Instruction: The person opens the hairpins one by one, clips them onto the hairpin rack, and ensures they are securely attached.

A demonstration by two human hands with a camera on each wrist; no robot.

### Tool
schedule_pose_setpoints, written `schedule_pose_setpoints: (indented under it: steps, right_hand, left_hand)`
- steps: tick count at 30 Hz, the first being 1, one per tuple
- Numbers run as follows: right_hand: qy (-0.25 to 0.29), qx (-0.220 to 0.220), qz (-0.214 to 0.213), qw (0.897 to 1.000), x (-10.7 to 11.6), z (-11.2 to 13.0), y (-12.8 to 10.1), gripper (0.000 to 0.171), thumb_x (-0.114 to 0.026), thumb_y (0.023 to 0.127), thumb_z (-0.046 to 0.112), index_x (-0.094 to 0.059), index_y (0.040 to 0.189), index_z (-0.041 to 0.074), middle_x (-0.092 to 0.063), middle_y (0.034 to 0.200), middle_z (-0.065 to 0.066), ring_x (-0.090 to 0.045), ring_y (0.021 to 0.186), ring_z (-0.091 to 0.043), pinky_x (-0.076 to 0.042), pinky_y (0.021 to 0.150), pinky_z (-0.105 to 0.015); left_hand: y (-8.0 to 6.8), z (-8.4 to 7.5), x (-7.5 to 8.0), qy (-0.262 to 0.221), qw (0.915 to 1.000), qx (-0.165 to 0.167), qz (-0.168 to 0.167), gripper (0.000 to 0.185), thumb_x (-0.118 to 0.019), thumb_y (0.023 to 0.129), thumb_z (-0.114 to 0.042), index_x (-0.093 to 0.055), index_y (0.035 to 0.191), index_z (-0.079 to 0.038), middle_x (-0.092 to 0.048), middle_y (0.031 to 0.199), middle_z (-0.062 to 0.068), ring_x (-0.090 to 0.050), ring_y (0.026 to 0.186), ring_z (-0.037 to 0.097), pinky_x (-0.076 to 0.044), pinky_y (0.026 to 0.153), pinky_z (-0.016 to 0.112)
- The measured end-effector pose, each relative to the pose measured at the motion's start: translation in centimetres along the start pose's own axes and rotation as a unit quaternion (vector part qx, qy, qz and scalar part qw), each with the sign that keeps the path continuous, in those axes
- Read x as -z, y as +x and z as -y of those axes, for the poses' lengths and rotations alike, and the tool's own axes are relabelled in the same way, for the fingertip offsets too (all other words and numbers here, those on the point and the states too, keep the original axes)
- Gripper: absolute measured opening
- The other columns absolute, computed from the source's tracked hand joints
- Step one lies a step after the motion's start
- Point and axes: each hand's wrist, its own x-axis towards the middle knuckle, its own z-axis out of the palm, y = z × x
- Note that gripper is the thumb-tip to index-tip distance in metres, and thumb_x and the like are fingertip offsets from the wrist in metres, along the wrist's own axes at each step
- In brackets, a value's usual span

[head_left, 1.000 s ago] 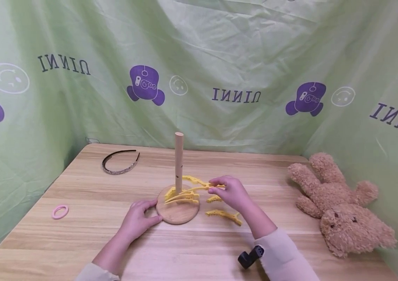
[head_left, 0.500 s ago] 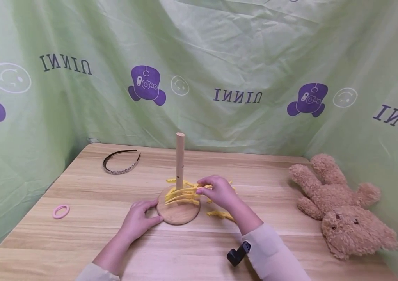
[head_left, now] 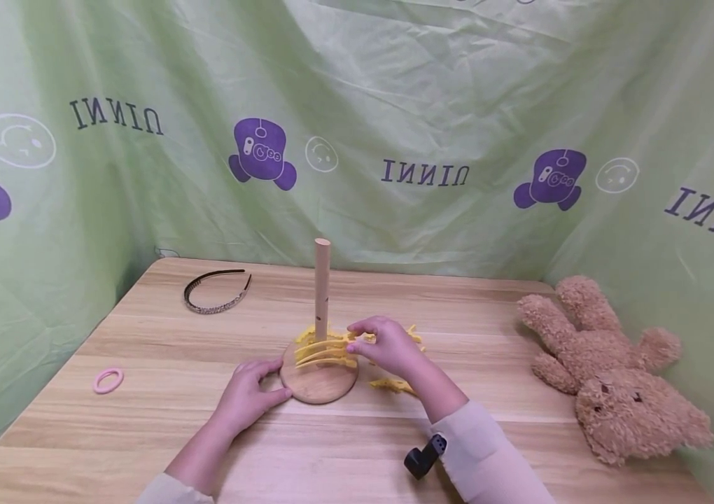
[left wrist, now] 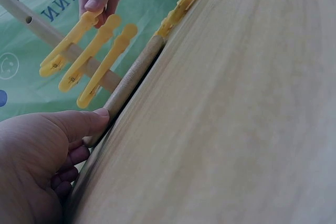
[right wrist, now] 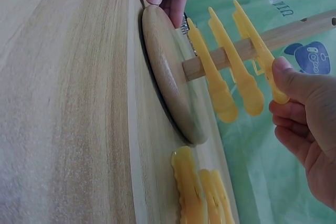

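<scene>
Top yellow clip (right wrist: 261, 48) sits across an upright wooden post (head_left: 322, 287), with two lower clips (right wrist: 236, 64) below it, apart from one another. The right hand (head_left: 391, 348), between 2 and 3 o'clock of the round base (head_left: 320, 388), pinches the top clip's broad end between thumb and fingers. The left hand (head_left: 246, 395), at 8 o'clock, grips the base's rim, thumb and fingers closed around it. The step looks like seating this clip; the next move likely calls for a gentle release, base steady. Loose clips (head_left: 395, 385) lie around 3 o'clock. The left wrist view shows prongs straddling the post, unclear from the head. Only the head view shows the pink ring (head_left: 108, 381) at 9 and teddy (head_left: 615, 371) at 3.
</scene>
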Motion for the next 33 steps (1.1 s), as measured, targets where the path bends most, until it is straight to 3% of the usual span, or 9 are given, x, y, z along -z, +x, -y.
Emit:
schedule_pose_setpoints:
  steps: [8, 16, 22, 27, 33]
  right_hand:
    - [-0.006, 0.02, -0.004, 1.0, 0.0, 0.1, -0.4, 0.041, -0.063, 0.073, 0.042, -0.06, 0.106, 0.019, -0.061, 0.102, 0.002, -0.053, 0.101, -0.016, -0.044, 0.087, -0.035]
    - [0.001, 0.012, -0.015, 1.0, 0.6, -0.7, -1.0, 0.055, -0.063, 0.069, 0.05, -0.051, 0.117, 0.025, -0.054, 0.119, 0.004, -0.049, 0.111, -0.019, -0.04, 0.094, -0.038]
    - [0.009, -0.009, -0.045, 0.999, 1.8, -2.1, -2.4, 0.054, -0.063, 0.069, 0.051, -0.053, 0.116, 0.026, -0.053, 0.12, 0.008, -0.048, 0.113, -0.015, -0.04, 0.095, -0.038]
    - [0.001, -0.026, -0.063, 0.998, 2.6, -3.9, -4.1, 0.05, -0.067, 0.07, 0.042, -0.053, 0.115, 0.026, -0.053, 0.118, 0.008, -0.049, 0.111, -0.016, -0.041, 0.092, -0.04]
    - [0.006, -0.068, -0.061, 0.996, 3.2, -6.1, -6.7, 0.052, -0.068, 0.068, 0.043, -0.053, 0.115, 0.025, -0.055, 0.116, 0.004, -0.051, 0.106, -0.02, -0.043, 0.089, -0.042]
  left_hand:
    - [-0.1, 0.0, 0.0, 0.001, 1.0, 0.003, 0.0, 0.057, -0.074, 0.062, -0.033, -0.058, 0.112, -0.01, -0.061, 0.109, 0.006, -0.046, 0.107, 0.024, -0.036, 0.093, 0.042]
    - [-0.1, -0.1, 0.0, 0.002, 1.0, 0.0, 0.0, 0.058, -0.074, 0.062, -0.032, -0.057, 0.112, -0.01, -0.06, 0.11, 0.006, -0.046, 0.107, 0.024, -0.035, 0.094, 0.042]
    - [0.0, -0.1, 0.0, -0.002, 1.0, -0.002, 0.0, 0.058, -0.074, 0.062, -0.032, -0.057, 0.113, -0.01, -0.06, 0.109, 0.006, -0.046, 0.107, 0.023, -0.036, 0.093, 0.043]
    - [0.0, 0.0, 0.0, -0.005, 1.0, 0.003, 0.003, 0.058, -0.074, 0.062, -0.032, -0.057, 0.113, -0.01, -0.059, 0.11, 0.006, -0.045, 0.107, 0.023, -0.035, 0.093, 0.043]
    - [0.0, 0.0, 0.0, -0.006, 1.0, 0.003, 0.006, 0.058, -0.074, 0.063, -0.031, -0.057, 0.114, -0.011, -0.059, 0.111, 0.006, -0.045, 0.107, 0.023, -0.036, 0.093, 0.043]
